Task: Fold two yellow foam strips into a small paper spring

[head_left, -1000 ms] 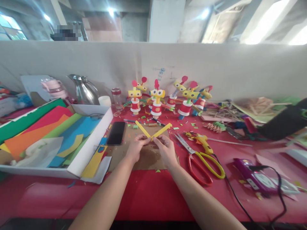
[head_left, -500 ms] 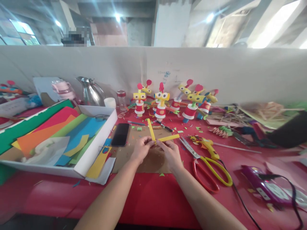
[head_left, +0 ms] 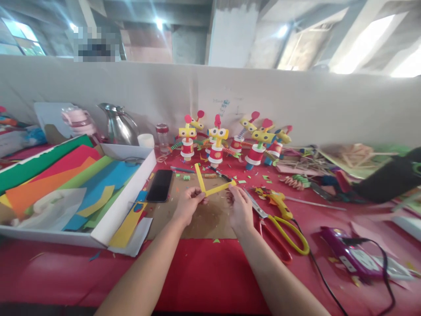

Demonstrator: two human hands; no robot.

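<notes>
Two yellow paper strips joined at a corner form a V above a brown cardboard sheet. My left hand pinches the joined corner of the strips. My right hand pinches the far end of the lower strip, near its right tip. The other strip points up and to the left, free. Both hands hover over the cardboard in the middle of the red table.
A black phone lies left of my hands, beside a white box of coloured paper. Red-and-yellow scissors and a yellow glue gun lie to the right. Several paper figures stand behind. A purple power strip sits at the right.
The two strips were crossed in an X between both hands; now they make a V. My right hand has slid to the right along the lower strip, away from my left hand.
</notes>
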